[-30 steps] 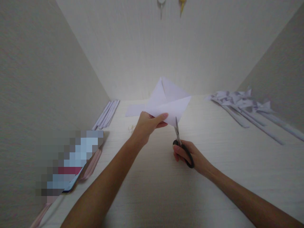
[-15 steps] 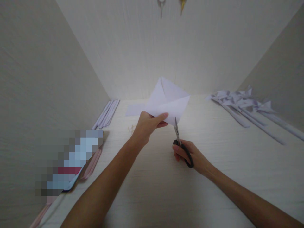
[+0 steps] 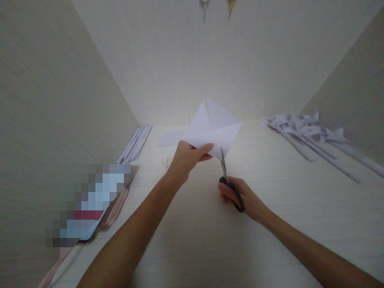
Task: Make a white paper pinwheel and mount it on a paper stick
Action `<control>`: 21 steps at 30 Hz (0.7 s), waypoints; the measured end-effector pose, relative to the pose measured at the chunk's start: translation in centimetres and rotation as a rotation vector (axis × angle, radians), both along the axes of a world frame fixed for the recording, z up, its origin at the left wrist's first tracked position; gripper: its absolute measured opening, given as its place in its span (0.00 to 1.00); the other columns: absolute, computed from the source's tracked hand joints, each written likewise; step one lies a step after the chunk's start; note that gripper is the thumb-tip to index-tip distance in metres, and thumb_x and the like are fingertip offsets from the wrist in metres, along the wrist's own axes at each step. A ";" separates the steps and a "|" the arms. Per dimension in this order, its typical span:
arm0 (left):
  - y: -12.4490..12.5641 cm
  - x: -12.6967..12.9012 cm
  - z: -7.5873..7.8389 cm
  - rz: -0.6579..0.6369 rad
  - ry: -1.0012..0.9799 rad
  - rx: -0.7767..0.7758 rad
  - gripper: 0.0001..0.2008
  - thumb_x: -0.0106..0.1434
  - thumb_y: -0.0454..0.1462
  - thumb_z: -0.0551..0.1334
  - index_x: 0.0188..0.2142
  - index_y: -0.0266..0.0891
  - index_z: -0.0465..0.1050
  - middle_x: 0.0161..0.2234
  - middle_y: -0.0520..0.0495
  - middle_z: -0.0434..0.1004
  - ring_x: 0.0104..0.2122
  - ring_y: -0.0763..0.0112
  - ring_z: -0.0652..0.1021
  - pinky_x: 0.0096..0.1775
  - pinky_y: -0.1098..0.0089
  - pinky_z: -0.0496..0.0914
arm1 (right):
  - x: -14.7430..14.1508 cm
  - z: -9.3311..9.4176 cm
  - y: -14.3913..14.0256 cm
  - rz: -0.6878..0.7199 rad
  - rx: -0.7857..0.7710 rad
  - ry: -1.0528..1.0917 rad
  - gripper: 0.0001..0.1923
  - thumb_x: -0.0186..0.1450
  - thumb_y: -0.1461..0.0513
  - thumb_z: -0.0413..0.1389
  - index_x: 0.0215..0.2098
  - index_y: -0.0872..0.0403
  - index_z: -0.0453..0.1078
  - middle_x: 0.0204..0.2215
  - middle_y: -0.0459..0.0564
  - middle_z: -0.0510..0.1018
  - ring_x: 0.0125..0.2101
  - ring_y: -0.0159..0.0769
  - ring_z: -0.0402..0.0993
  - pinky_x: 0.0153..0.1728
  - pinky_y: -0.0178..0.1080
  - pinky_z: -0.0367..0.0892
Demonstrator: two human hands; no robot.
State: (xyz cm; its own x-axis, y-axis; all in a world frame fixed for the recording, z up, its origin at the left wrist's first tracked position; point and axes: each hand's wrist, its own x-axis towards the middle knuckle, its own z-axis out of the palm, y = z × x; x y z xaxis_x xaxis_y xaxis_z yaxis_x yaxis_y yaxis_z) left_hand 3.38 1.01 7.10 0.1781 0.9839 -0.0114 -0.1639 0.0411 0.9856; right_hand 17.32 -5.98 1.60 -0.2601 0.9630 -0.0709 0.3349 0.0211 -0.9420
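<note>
Cutting is the step in hand — my left hand [image 3: 187, 157] pinches the folded white paper [image 3: 214, 130] by its near edge, holding it up above the middle of the table [image 3: 270, 208] toward the far edge. My right hand [image 3: 240, 196] is closed through the black scissors [image 3: 228, 180], blades nearly shut at the paper's lower edge. Next, I judge, the blades must open and bite further in — paper kept taut.
</note>
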 end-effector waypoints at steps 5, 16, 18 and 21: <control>0.1 -0.1 0.1 -0.009 0.022 0.005 0.14 0.43 0.36 0.65 0.30 0.30 0.71 0.31 0.45 0.76 0.30 0.70 0.76 0.34 0.68 0.73 | 0.0 0.0 -0.1 0.000 0.005 -0.025 0.21 0.58 0.48 0.46 0.18 0.55 0.57 0.14 0.43 0.62 0.17 0.26 0.56 0.19 0.33 0.52; 0.1 -0.2 0.3 -0.016 0.022 0.003 0.14 0.43 0.35 0.65 0.31 0.30 0.71 0.31 0.45 0.76 0.30 0.70 0.76 0.34 0.69 0.73 | 0.0 0.1 0.0 0.004 -0.003 -0.006 0.21 0.57 0.47 0.46 0.18 0.55 0.56 0.14 0.43 0.61 0.17 0.26 0.56 0.19 0.33 0.52; 0.1 -0.2 0.3 -0.017 0.020 0.000 0.14 0.43 0.35 0.65 0.31 0.30 0.71 0.31 0.45 0.76 0.30 0.70 0.76 0.35 0.68 0.73 | -0.1 0.1 0.0 0.001 -0.001 -0.012 0.21 0.56 0.47 0.46 0.18 0.55 0.57 0.14 0.43 0.61 0.17 0.27 0.56 0.19 0.33 0.52; 0.0 -0.2 0.2 -0.020 0.019 -0.003 0.14 0.43 0.35 0.65 0.31 0.30 0.71 0.31 0.45 0.76 0.31 0.70 0.76 0.35 0.68 0.73 | -0.1 0.2 0.0 0.001 -0.007 -0.010 0.21 0.56 0.47 0.47 0.18 0.55 0.56 0.15 0.43 0.62 0.17 0.26 0.56 0.19 0.33 0.52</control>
State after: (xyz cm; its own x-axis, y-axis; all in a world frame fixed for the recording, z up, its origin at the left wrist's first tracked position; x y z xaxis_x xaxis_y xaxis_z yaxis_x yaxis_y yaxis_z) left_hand 3.17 1.06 7.34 0.1974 0.9802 -0.0175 -0.1442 0.0467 0.9885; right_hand 17.25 -5.96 1.81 -0.2601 0.9622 -0.0805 0.3446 0.0147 -0.9386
